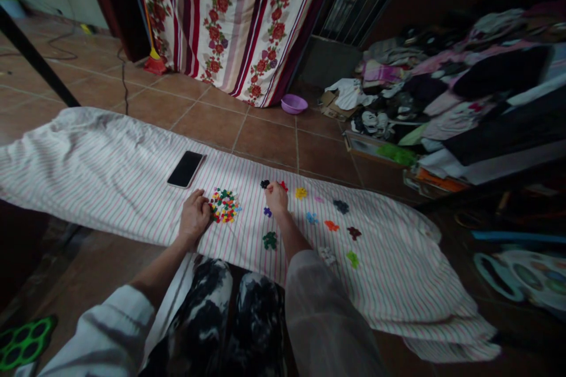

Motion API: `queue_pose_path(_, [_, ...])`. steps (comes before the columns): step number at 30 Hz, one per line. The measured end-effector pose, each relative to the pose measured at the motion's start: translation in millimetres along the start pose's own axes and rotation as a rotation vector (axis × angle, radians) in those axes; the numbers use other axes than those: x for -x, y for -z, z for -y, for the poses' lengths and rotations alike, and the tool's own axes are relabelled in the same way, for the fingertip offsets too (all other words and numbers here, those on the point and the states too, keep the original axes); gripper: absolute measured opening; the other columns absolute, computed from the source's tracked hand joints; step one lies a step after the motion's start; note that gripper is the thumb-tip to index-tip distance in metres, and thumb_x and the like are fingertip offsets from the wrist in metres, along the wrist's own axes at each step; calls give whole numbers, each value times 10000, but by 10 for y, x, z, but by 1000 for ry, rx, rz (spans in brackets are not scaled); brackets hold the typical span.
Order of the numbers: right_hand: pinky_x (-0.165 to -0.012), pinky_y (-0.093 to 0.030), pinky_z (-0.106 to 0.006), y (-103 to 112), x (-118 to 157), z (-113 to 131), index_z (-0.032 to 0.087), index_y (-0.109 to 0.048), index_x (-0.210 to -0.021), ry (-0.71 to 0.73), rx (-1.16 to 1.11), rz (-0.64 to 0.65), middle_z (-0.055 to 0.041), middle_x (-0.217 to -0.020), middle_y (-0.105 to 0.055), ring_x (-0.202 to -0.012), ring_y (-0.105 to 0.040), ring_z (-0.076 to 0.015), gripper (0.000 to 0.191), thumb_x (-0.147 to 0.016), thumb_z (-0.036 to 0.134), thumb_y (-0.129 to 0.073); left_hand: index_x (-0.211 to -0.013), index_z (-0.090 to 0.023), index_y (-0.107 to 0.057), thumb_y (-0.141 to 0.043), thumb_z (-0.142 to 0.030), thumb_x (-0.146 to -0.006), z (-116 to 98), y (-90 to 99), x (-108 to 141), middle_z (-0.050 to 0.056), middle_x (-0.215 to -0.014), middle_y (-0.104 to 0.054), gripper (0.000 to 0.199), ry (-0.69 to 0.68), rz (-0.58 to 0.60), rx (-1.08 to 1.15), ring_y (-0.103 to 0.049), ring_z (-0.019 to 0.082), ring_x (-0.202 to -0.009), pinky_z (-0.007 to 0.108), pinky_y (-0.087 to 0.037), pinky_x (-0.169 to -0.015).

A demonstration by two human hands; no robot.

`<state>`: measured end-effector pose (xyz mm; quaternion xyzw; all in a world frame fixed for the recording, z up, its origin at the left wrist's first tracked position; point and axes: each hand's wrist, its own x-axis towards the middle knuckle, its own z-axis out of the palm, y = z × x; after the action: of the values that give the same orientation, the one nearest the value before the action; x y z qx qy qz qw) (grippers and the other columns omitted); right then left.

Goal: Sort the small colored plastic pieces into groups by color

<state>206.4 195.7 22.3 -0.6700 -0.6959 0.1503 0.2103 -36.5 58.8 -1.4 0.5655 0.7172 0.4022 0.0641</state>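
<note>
My left hand (195, 215) rests on the striped cloth with its fingers curled, at the left edge of a mixed pile of small coloured pieces (226, 206). Whether anything is in those fingers is hidden. My right hand (277, 197) is pinched closed between a black cluster (265, 184) and a red cluster (283, 187); what it holds, if anything, is too small to make out. Below it lie a purple cluster (267, 211) and a dark green cluster (269, 240). To its right are yellow (301, 192), light blue (312, 218) and orange clusters (331, 225).
A phone (186, 169) lies left of the mixed pile. Further right are dark grey (341, 207), brown (354, 232), lime green (352, 259) and whitish clusters (327, 255). Beyond the cloth-covered surface (132, 188) stand a purple basin (294, 104) and heaped clothes (424, 70).
</note>
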Motion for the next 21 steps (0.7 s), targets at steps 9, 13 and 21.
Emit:
queue_pose_path(9, [-808,-461,-276,92,113,19,207,-675,-867,55,-15,-19,-54,-897,-682,-870,-613,-180,159,-867,119,-542,-830,-198,-651,-394,-280,-865,-23,-5,0,141,-1254,-660,272,24,-6,9,-555,290,-1277,473,-432,-1133])
queue_pose_path(13, [-822,-463,-252,57,218,187,227,-705,-913,183,-62,23,-28,-906,-661,-859,-612,-155,167,-888,168,-551,-826,-197,-654,-391,-269,-863,-31,-5,1,134,-1239,-665,275,7,-16,17,-561,284,-1262,470,-435,-1132])
queue_pose_path(21, [-812,-459,-229,-195,471,692,231,-752,-906,429,-107,271,-30,-911,-637,-858,-597,-143,165,-919,232,-588,-810,-204,-650,-395,-262,-865,-38,-12,-2,122,-1219,-669,267,1,-32,26,-562,272,-1258,454,-435,-1133])
